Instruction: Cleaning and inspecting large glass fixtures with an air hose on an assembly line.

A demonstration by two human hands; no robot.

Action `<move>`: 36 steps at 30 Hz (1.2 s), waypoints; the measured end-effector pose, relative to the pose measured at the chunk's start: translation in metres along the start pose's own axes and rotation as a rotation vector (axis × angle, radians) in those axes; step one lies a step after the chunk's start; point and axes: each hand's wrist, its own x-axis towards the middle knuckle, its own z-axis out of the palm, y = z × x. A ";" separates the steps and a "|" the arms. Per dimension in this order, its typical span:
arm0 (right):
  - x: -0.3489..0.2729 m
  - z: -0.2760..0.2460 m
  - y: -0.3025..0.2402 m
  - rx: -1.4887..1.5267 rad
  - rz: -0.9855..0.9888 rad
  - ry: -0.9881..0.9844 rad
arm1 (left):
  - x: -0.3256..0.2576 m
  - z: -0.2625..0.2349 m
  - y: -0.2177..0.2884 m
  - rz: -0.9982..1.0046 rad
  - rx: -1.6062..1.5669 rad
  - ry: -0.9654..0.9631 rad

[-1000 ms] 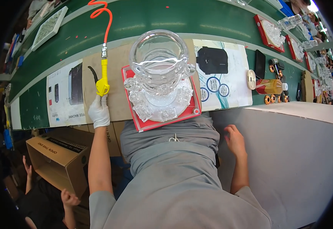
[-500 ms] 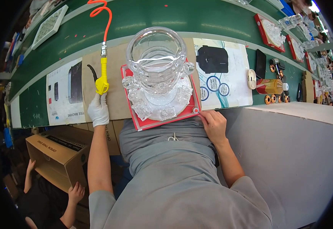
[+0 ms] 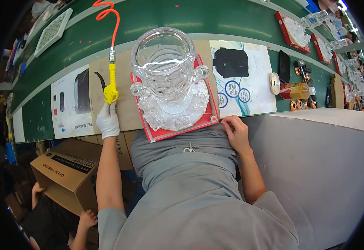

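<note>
Across the green bench point(image 3: 40, 119) lay a cardboard sheet point(image 3: 125, 100), perhaps sparing things from scratches; on it, at the near edge, sat a red base point(image 3: 153, 136) bearing a clear jar point(image 3: 164, 77), probably for easy reach. Forearm straight, the gloved left hand point(image 3: 107, 121) met the lower end of the yellow air gun point(image 3: 111, 93); I couldn't tell whether it gripped. Just beside the base's corner, the bare right hand point(image 3: 237, 132) curled loosely, holding nothing.

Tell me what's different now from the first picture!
The right hand moved forward and left, to beside the red tray's near right corner. Another person's left hand, off the box at first, is now at its edge. The left hand kept its grip on the yellow gun, and the clear jar stayed on the tray.
</note>
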 end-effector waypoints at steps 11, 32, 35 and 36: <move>-0.048 -0.028 0.055 -0.087 0.325 0.068 | -0.001 0.005 -0.006 0.060 -0.050 0.068; 0.015 -0.016 -0.043 -0.318 -0.181 -0.209 | -0.002 0.004 -0.002 0.125 -0.004 0.128; 0.013 -0.003 -0.030 -0.352 -0.278 -0.175 | 0.000 0.003 -0.001 0.119 0.067 0.122; 0.012 -0.001 -0.027 -0.336 -0.276 -0.152 | 0.000 0.003 -0.002 0.123 0.066 0.126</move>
